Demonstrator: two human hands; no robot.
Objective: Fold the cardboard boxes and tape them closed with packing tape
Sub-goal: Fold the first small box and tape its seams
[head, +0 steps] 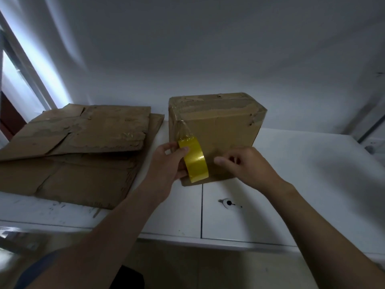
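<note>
Head view: gripping likely light tape roll (pixel 195 161) by its rim in left hand (pixel 166 163), clingy strip (pixel 184 130) stuck to stiff box (pixel 216 130); right hand (pixel 243 165) curled, grasp unclear.

Count of items. We count one folded cardboard box (pixel 218 130), right of centre. We count two flattened ones at the left of the frame: the upper flattened box (pixel 100 130) and the lower flattened box (pixel 73 180). We count one yellow tape roll (pixel 194 161) at centre, and two hands, the left hand (pixel 166 165) and the right hand (pixel 245 165). One white table (pixel 302 184) bears one dark hole (pixel 228 203), below centre.
</note>
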